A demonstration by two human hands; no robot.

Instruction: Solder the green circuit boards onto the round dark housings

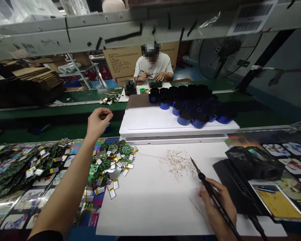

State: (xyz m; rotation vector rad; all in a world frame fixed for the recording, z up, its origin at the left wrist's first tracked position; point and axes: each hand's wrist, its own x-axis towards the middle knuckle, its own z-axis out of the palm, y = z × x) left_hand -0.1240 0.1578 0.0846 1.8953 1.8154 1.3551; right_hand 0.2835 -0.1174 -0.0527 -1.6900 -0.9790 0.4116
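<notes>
My right hand [218, 207] is wrapped round a black soldering iron [210, 192], its tip pointing up and left over the white board [150, 201]. Brown crumbs [177, 162] are scattered beside the tip. My left hand [99, 122] is raised at the left over the green belt, fingers pinched together; whatever lies between them is too small and hidden to name. Below and right of it is a heap of small green circuit boards with silver battery cells [115, 160]. Dark round parts with blue sides [190, 107] crowd a white foam block [145, 122].
A black soldering station [243, 187] and a tray with a yellow sponge [278, 201] stand at the right. More circuit boards [22, 167] pile up at far left. Opposite, a person [154, 67] works on boards. A metal shelf beam [130, 30] crosses above.
</notes>
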